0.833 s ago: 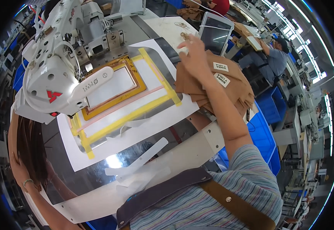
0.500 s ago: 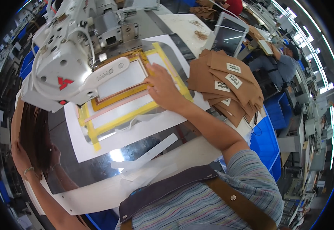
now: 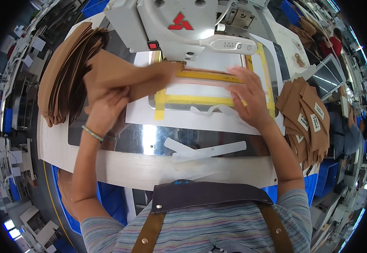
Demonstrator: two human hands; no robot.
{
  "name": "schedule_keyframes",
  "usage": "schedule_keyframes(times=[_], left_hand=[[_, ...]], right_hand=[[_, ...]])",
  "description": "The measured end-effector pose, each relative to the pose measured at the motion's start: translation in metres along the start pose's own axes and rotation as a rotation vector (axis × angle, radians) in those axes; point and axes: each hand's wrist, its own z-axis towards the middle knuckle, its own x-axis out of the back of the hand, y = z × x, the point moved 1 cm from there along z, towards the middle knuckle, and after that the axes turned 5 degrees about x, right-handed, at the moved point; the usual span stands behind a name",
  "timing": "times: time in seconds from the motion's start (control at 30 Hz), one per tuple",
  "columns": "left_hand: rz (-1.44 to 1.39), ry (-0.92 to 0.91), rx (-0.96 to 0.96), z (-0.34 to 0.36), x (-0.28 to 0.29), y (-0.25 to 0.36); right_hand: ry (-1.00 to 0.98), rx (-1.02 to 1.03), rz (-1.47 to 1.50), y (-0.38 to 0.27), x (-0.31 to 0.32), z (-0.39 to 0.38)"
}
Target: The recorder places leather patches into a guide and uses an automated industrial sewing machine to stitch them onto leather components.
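Observation:
My left hand grips a brown fabric panel by its near edge. The panel is lifted and bent, and its far end, smeared by motion, reaches towards the yellow-edged clamp frame under the white sewing machine head. Close to the left hand stands a thick stack of similar brown panels. Over the right part of the clamp frame hovers my right hand, fingers apart and slightly blurred, holding nothing. White sheeting with yellow tape lies beneath the frame.
A fanned pile of brown panels with white labels sits at the right. White strips rest on the shiny metal plate near the table's front edge. Blue bins stand below. A screen is at the far right, with people beyond.
My left hand has come up from the brown stack at the left with a panel. The right hand has moved off the frame's edge and spread its fingers. The view has turned left.

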Motion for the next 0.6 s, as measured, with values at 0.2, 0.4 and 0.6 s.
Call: schedule_keyframes(times=[0.2, 0.4, 0.6], left_hand=[[-0.006, 0.018, 0.2, -0.025, -0.003, 0.022], [-0.037, 0.04, 0.425, -0.022, 0.018, 0.015], [0.014, 0.064, 0.451, -0.057, 0.014, 0.0]], right_hand=[[-0.324, 0.266, 0.149, -0.048, -0.055, 0.032], [-0.35, 0.362, 0.032, -0.064, -0.126, 0.075], [-0.478, 0.173, -0.099, -0.08, -0.141, 0.093]])
